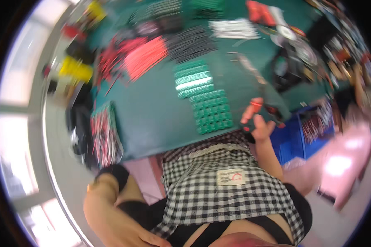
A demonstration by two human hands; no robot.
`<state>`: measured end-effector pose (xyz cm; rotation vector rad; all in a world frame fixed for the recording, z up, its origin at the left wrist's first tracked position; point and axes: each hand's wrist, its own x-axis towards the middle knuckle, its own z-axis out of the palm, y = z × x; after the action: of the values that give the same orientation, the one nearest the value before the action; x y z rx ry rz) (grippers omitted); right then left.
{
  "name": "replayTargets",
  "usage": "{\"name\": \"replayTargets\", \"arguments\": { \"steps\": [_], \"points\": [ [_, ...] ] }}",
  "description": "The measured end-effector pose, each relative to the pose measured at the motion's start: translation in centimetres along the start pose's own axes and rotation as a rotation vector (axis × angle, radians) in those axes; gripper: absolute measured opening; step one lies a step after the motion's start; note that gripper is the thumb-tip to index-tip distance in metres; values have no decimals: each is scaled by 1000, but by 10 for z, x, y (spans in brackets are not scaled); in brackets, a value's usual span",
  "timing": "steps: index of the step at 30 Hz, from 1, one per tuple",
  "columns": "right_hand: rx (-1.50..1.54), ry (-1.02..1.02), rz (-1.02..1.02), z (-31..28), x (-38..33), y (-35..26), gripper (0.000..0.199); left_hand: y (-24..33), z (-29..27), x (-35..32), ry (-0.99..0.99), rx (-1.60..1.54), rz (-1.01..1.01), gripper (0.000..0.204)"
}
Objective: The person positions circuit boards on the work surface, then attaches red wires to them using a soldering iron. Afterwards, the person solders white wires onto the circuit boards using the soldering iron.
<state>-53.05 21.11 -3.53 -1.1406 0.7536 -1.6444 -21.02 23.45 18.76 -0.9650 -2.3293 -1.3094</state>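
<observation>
My right hand (pixel 259 128) is at the near right edge of the green table (pixel 152 119), closed around a tool with a red-orange handle (pixel 251 110); blur hides what kind of tool it is. Just left of it lie rows of small green parts (pixel 210 111), with more green rows (pixel 192 77) behind them. My left arm is bent at my side, and my left hand (pixel 142 236) rests low against my hip by the black-and-white checked apron (pixel 218 185). Its fingers are blurred and cut off by the picture's edge.
Bundles of red wires (pixel 144 55), black wires (pixel 191 41) and white wires (pixel 234 29) lie across the back of the table. A tray of red and dark pieces (pixel 105 133) hangs at the left edge. A blue crate (pixel 294 140) stands at the right, with tool clutter behind it.
</observation>
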Motion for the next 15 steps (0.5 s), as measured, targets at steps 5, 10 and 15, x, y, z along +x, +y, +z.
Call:
{"name": "replayTargets", "arguments": {
  "steps": [5,10,15],
  "points": [
    [10,29,73,-19,-1,-7,31,-5,6,20,85,-76,-189,18],
    [-24,-9,69,-18,0,8,34,-29,-13,-1,-10,-99,-8,18],
    [-104,6,71,-31,11,-6,32,-20,-12,-9,-58,-153,48,17]
  ]
}}
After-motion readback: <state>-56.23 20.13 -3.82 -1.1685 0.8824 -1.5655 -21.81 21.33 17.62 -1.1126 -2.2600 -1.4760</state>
